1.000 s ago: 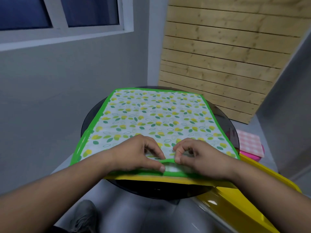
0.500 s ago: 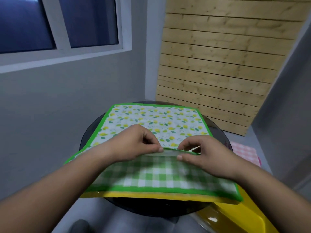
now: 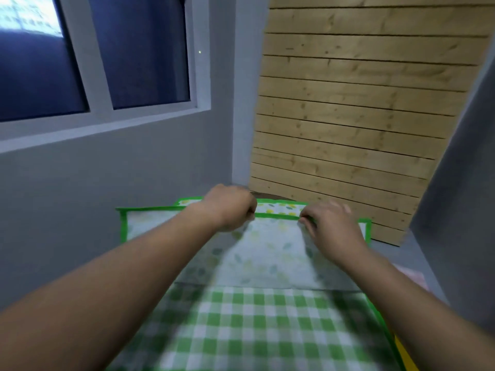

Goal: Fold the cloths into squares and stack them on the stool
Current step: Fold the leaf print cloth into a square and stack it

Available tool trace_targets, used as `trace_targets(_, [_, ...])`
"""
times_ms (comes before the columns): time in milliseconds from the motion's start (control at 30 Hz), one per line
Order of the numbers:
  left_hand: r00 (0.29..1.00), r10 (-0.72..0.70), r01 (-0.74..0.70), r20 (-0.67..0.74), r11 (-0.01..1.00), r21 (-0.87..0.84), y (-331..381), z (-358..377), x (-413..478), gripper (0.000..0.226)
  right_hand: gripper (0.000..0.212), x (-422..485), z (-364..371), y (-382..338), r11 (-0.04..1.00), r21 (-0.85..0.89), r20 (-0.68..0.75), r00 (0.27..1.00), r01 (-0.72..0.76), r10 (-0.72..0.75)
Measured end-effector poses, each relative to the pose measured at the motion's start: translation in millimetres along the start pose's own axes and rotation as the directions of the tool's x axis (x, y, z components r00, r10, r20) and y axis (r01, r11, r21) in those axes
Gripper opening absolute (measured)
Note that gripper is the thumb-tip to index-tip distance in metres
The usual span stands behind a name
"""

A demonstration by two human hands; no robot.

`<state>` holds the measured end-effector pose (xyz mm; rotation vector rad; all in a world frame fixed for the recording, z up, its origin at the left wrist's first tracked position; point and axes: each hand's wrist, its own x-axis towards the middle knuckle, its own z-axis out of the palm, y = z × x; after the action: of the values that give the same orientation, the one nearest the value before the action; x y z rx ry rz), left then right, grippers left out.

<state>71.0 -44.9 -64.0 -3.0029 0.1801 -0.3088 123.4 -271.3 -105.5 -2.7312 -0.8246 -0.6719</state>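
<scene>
A leaf-print cloth with a green border (image 3: pixel 267 253) lies folded away from me, its pale underside up. My left hand (image 3: pixel 230 210) and my right hand (image 3: pixel 329 226) both pinch its green near edge, carried almost to the far edge. A strip of the printed side (image 3: pixel 278 207) still shows beyond my hands. Under it lies a green-and-white checked cloth (image 3: pixel 254 325), now uncovered in front of me. The stool is hidden.
A grey wall with a window (image 3: pixel 93 62) stands to the left. Wooden slat boards (image 3: pixel 361 116) lean at the back. A pink cloth (image 3: pixel 412 277) and a yellow object (image 3: pixel 404 357) show at the right.
Both hands lifted the leaf-print cloth's near edge and carried it away from me to the far edge. The checked cloth beneath became exposed. The camera tilted up.
</scene>
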Motion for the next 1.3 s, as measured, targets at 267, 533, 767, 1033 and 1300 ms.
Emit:
trace_targets(267, [0.982,-0.162,0.176,0.093,0.97,-0.167,-18.6,87.6,23.7,0.025,0.018,17.3,77.1,18.2,0.922,0.245,0.186,0.948,-0.3,0.259])
trace_targets(533, [0.954,-0.298,0.284,0.03,0.868,-0.408,-30.1,143.2,20.9,0.022,0.021,28.7,107.2,29.6,0.917,0.255,0.309,0.924,-0.307,0.224])
trace_targets(767, [0.926,-0.375,0.315,-0.027,0.812,-0.492,-27.4,152.3,19.5,0.014,0.025,27.8,118.2,41.5,0.913,0.276,0.309,0.927,-0.3,0.212])
trace_targets(1033, [0.91,-0.407,0.313,-0.073,0.794,-0.521,-23.7,154.9,17.6,0.014,0.027,30.0,122.9,41.8,0.905,0.26,0.294,0.921,-0.336,0.257])
trace_targets(1300, [0.908,-0.408,0.3,-0.095,0.792,-0.531,-23.4,155.9,16.3,0.014,0.016,34.0,109.3,20.4,0.939,0.246,0.243,0.953,-0.24,0.18])
